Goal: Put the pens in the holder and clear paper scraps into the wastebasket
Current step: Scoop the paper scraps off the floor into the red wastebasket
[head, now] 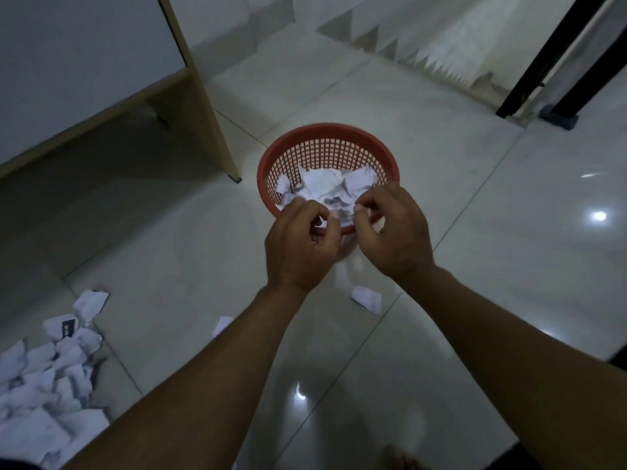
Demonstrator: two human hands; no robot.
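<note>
Down on the pale, glossy tiled floor (492,205) stands the wastebasket (373,144) — a round, red plastic basket with a smooth rim and a lattice wall of small square holes. Inside it lie torn paper scraps (325,186), white, crumpled and creased, some with dark print on them. Above the near rim of the wastebasket hover both hands. The left hand (298,245) has its fingers curled in, with a bit of white paper (320,221) showing between thumb and fingers, so it seems to be pinching a scrap. The right hand (395,228) is curled the same way, fingertips drawn together toward the thumb; whether it holds a scrap I cannot tell. Just nearer than the wastebasket, on the floor, lies a single folded scrap (366,298), and a smaller one (222,325) a little to the left of that. Well to the left of the wastebasket — at the frame's lower corner — sits a loose heap of torn paper (44,378). A light wooden furniture leg (217,130) stands just left of the wastebasket.
</note>
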